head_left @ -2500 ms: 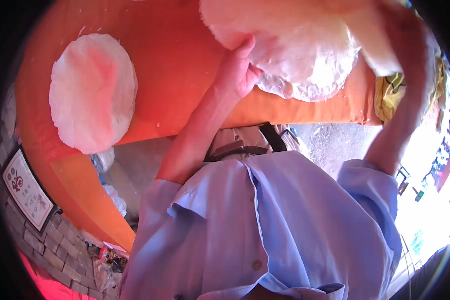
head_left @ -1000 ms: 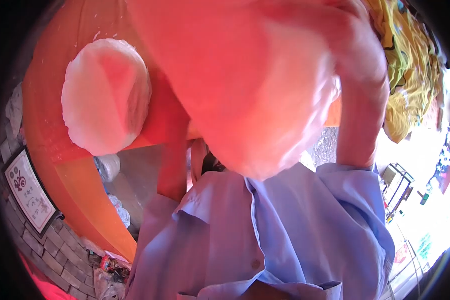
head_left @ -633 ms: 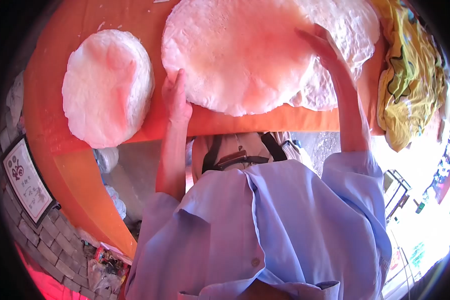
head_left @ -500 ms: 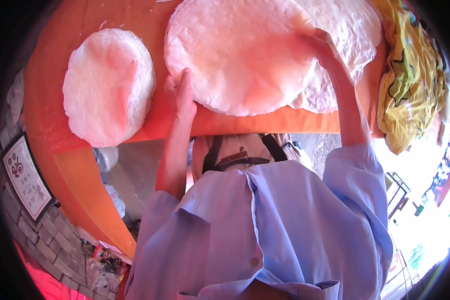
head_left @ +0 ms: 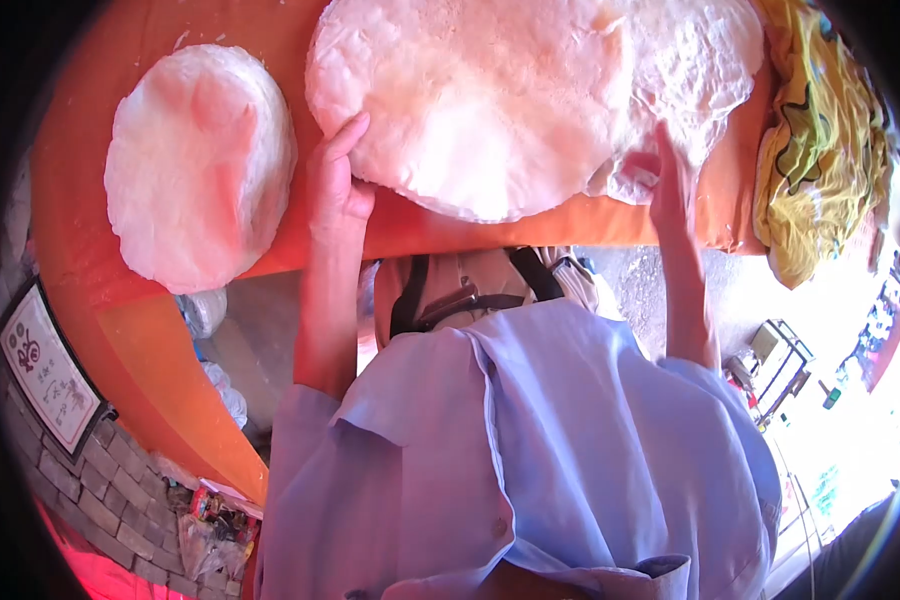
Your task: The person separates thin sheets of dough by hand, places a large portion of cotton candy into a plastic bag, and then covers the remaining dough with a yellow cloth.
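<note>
A large round pad of white fluffy wadding lies on the orange-covered table, tinted pink by the light. It overlaps a second, rougher white pad to its right. My left hand is at the large pad's lower left edge, its thumb against the rim and the other fingers partly hidden beneath. Over the lower edge of the right-hand pad is my right hand, somewhat blurred, its thumb and forefinger apart and nothing visible between them. A smaller oval white pad sits to the left, hollowed in its middle.
Orange cloth covers the table. A crumpled yellow cloth hangs over its right end. Below left, a framed sign stands by grey bricks, with plastic-wrapped items nearby. A metal frame stands on the floor at right.
My right hand has come down from the large pad's upper right to the right-hand pad's lower edge. My left hand has shifted slightly left and down, with its thumb now spread.
</note>
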The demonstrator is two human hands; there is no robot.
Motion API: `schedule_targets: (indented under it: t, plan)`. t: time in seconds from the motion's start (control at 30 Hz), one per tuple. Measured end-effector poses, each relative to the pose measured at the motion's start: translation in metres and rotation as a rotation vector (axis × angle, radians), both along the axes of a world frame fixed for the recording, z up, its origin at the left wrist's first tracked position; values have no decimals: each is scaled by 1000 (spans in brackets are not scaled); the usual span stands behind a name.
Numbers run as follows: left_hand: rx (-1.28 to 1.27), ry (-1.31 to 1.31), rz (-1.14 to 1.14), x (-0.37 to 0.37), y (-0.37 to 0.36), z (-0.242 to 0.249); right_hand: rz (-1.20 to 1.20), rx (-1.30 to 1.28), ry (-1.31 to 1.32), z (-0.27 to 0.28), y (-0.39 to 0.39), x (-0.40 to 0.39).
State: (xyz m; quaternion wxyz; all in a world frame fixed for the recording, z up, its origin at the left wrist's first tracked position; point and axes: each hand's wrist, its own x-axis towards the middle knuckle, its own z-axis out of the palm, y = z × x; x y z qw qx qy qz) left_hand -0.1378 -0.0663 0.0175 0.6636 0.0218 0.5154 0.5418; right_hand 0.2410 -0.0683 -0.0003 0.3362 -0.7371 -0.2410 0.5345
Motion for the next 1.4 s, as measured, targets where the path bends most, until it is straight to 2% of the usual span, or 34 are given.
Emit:
schedule_targets:
  t: [0.07, 0.13, 0.2, 0.27, 0.3, 0.33, 0.43, 0.47, 0.53, 0.6, 0.67, 0.7, 0.73, 0.8, 0.9, 0.97, 1.03, 1.1, 1.13, 1.2, 1.27, 1.33, 1.37, 1.4]
  plan:
    - [-1, -49, -16, 9, 11, 29, 31, -422, 671, 4, -46, -10]
    - [64, -66, -38, 17, 13, 47, 179, -427, 1250, 14, -80, -37]
    - [150, -55, -52, 24, 3, 63, -103, -152, 1390, 37, -76, -67]
    - [134, -30, -24, 24, -22, 47, -296, 33, 1313, 39, -71, -83]
    - [107, -37, -23, 22, -34, 34, -338, 78, 1173, 31, -65, -88]
    - [80, -44, -23, 21, -45, 21, -326, 102, 1053, 27, -64, -89]
    - [150, 285, -117, 14, -69, -14, -218, 115, 610, 19, -59, -90]
    - [91, 219, -116, 13, -76, -19, -137, 110, 416, 24, -54, -90]
    - [-12, 80, -101, 11, -81, -23, -141, 285, 368, 48, -38, -94]
    - [45, -258, -54, 2, -78, -26, -86, 325, 232, 58, -30, -82]
    - [141, -636, 13, -6, -68, -31, -51, 363, 85, 129, -4, -103]
    - [207, -821, 45, -11, -61, -33, 82, 442, -76, 148, 5, -95]
    - [255, -853, 26, -12, -52, -36, 9, 518, -142, 166, 20, -101]
    - [342, -916, -25, -14, -36, -41, 39, 668, -162, 194, 47, -102]
    - [233, -408, -141, -36, -14, -18, 131, 849, -94, 231, 86, -114]
    - [634, 347, -119, -65, -20, 20, 221, 919, 6, 245, 109, -134]
    - [747, 618, -58, -114, -20, 20, 317, 966, 139, 256, 128, -162]
    - [760, 465, 48, -165, -28, 33, 427, 966, 308, 256, 141, -200]
    - [841, 429, 113, -188, -37, 62, 481, 953, 405, 253, 147, -222]
    - [583, 318, 321, -237, -47, 91, 582, 893, 611, 237, 150, -273]
    - [373, 309, 489, -242, -70, 135, 673, 770, 799, 203, 148, -324]
    - [329, 501, 511, -273, -94, 107, 764, 569, 916, 144, 142, -371]
    - [307, 597, 521, -290, -110, 83, 815, 436, 866, 101, 140, -390]
    - [250, 673, 518, -309, -124, 47, 970, 254, 602, 51, 141, -404]
